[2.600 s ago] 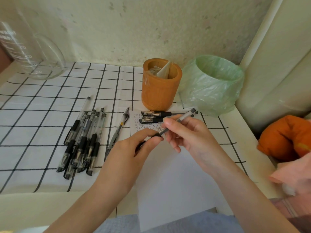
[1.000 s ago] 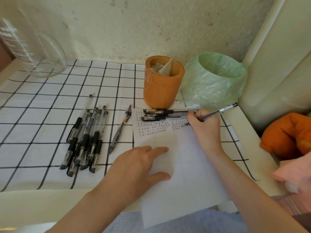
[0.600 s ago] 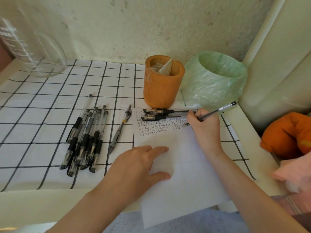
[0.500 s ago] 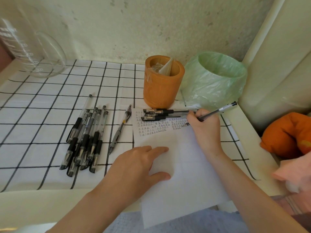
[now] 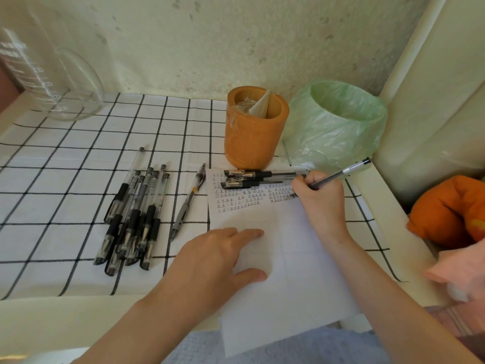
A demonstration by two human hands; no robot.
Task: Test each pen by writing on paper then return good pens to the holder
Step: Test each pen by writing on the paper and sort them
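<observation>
My right hand grips a clear pen with its tip on the white paper, at the right end of rows of small written marks. My left hand lies flat on the paper's left side, fingers straight, holding it down. An orange pen holder stands behind the paper with crumpled plastic inside. Two capped pens lie across the paper's top edge. Several uncapped black-grip pens lie in a bunch to the left, and one retractable pen lies beside the paper.
A bin lined with a green bag stands right of the holder. A large glass beaker lies at the far left on the checked cloth. An orange cushion sits off the table's right edge.
Earlier both hands held the pen above the paper. Since then my left hand has dropped flat on the paper and my right hand has set the tip down; in the last second, almost nothing moved.
</observation>
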